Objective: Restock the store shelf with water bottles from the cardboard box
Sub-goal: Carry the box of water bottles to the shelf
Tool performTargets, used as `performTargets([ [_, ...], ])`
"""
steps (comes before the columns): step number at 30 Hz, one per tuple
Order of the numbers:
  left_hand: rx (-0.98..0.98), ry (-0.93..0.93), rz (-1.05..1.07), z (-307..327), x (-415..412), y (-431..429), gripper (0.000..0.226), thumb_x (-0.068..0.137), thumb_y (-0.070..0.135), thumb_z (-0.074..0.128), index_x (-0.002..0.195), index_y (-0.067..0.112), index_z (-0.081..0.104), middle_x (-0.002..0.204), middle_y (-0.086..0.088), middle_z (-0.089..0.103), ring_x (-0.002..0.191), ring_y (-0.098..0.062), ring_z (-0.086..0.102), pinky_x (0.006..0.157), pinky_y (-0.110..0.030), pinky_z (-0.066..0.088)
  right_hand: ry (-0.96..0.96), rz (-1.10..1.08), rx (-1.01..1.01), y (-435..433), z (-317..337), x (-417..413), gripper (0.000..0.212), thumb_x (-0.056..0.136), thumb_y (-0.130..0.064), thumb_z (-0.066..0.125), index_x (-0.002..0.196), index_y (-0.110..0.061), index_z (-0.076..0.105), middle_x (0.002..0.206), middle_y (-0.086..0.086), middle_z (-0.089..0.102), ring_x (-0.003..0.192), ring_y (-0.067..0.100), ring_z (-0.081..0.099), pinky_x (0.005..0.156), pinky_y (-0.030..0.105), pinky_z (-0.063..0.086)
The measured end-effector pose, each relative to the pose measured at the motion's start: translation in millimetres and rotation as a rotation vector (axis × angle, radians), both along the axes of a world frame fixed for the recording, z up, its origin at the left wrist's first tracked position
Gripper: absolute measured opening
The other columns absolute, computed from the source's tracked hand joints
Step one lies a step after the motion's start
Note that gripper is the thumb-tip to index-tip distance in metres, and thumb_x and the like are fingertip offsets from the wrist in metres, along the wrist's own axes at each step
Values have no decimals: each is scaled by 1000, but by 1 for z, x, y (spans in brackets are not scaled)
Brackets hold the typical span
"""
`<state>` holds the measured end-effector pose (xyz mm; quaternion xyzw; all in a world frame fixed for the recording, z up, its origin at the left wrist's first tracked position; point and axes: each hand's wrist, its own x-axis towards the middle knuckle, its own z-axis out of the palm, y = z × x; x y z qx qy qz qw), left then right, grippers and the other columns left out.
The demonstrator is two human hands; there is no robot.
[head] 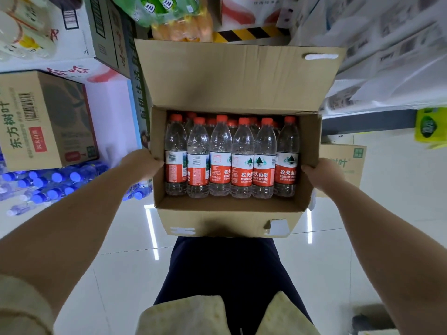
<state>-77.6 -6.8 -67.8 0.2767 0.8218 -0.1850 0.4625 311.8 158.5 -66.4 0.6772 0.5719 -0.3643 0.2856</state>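
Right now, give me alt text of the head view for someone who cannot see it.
The left hand and right hand grip the side walls of an open cardboard box packed with upright red-capped water bottles. Blue-capped bottles lie on the floor at the left, near a brown carton.

The cardboard box [217, 224] hangs between the two grips: the left grip [142, 163] holds its left wall, the right grip [321, 175] its right wall. Water bottles [229, 155] stand upright in rows inside it, between the grips. The far flap [229, 76] rises beyond them. Left of the left grip sit a carton [46, 119] and, nearer the person, packed bottles [48, 182] on the floor [362, 213]. Just beyond the right grip stands a second carton [346, 163].
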Motion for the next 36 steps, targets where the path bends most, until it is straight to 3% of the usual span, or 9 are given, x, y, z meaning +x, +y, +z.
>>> performTargets([
  [6, 2, -6, -81, -5, 0, -2, 33, 97, 29, 45, 71, 10, 52, 69, -9, 53, 63, -16, 49, 59, -28, 34, 31, 36, -16, -1, 7, -1, 31, 97, -28, 49, 70, -14, 54, 68, 5, 60, 59, 15, 55, 48, 23, 37],
  [13, -4, -28, -36, -4, -6, -16, 31, 96, 37, 48, 79, 13, 57, 79, -10, 59, 75, -20, 52, 74, -35, 40, 27, 97, 27, -6, 36, -9, 32, 96, -23, 48, 67, -13, 54, 65, 4, 58, 57, 14, 52, 48, 22, 35],
  [20, 12, -99, 40, 22, -14, -32, 35, 99, 26, 48, 69, 10, 56, 65, -3, 55, 66, -15, 51, 71, -31, 37, 2, 120, 50, -5, 59, -25, 30, 92, -23, 53, 63, -17, 51, 63, 3, 54, 57, 14, 49, 48, 23, 34],
  [23, 2, -75, 59, 36, -19, -45, 32, 98, 31, 49, 80, 5, 58, 83, -9, 56, 79, -24, 53, 74, -33, 40, 12, 131, 38, -8, 72, -35, 26, 92, -23, 54, 68, -12, 55, 64, 4, 55, 57, 14, 49, 48, 23, 33],
  [27, 27, -64, 135, 53, -24, -65, 34, 96, 32, 51, 66, 17, 45, 74, -5, 50, 82, -25, 52, 60, -29, 40, 10, 203, 41, -8, 88, -51, 17, 93, -25, 56, 81, -12, 56, 63, -1, 50, 58, 12, 47, 49, 23, 33],
  [30, 98, -53, 211, 72, -25, -85, 37, 96, 33, 47, 65, 12, 49, 69, -6, 50, 66, -25, 52, 57, -23, 38, 9, 289, 44, -7, 101, -66, 23, 93, -24, 56, 74, -13, 54, 63, 2, 53, 55, 12, 46, 48, 23, 32],
  [32, 210, -74, 184, 75, -24, -105, 41, 93, 32, 39, 76, 0, 60, 79, -20, 62, 75, -30, 61, 65, -33, 47, 13, 327, 60, -8, 106, -74, 29, 92, -25, 57, 66, -15, 52, 62, 3, 55, 55, 15, 49, 47, 24, 34],
  [34, 193, -56, 235, 80, -19, -124, 34, 93, 29, 46, 103, 3, 65, 105, -22, 66, 99, -35, 61, 78, -33, 44, 4, 404, 63, -11, 113, -80, 31, 92, -29, 56, 64, -15, 52, 65, 7, 58, 56, 18, 51, 48, 26, 36],
  [36, 137, -28, 248, 81, -14, -143, 39, 93, 34, 48, 115, 7, 64, 119, -21, 63, 111, -35, 57, 81, -32, 40, 13, 482, 67, -16, 117, -86, 30, 92, -31, 55, 71, -10, 59, 74, 12, 64, 64, 26, 57, 55, 30, 44],
])
